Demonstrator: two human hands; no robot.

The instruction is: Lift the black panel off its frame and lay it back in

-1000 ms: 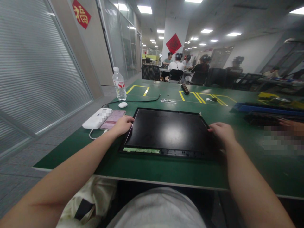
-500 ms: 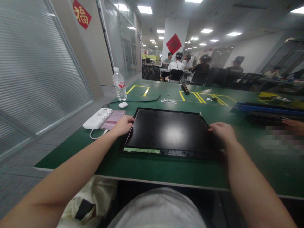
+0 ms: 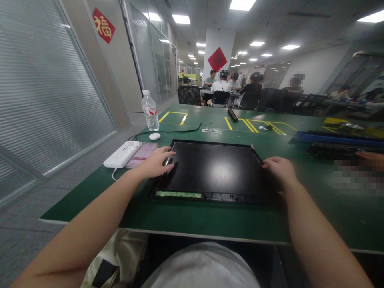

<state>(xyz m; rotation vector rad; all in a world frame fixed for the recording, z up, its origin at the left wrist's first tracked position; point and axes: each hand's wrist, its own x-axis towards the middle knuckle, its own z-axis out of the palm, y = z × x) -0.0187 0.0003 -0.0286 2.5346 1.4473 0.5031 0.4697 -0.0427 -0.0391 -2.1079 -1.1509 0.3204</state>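
A black display panel (image 3: 207, 168) lies flat on the green table, its glossy face up and a lamp reflected in it. Along its near edge runs a thin green circuit board (image 3: 179, 195). Over the panel's left edge is my left hand (image 3: 157, 162), fingers apart and nothing held in them; whether the fingertips touch the surface I cannot tell. At the opposite edge my right hand (image 3: 279, 168) has its thumb and fingers closed on the black frame. A phone (image 3: 141, 155) and a white power bank (image 3: 121, 155) lie left of my left hand.
A water bottle (image 3: 150, 112), a white earbud case (image 3: 155, 136) and a black cable (image 3: 183, 130) are at the far left. Yellow tape (image 3: 252, 125) marks the table's back. Another person's hand (image 3: 370, 157) is at the right, by dark and blue parts (image 3: 330, 138).
My left hand has let go of the panel's left edge and spread its fingers over it. My right hand keeps its hold. The view has tipped up slightly.
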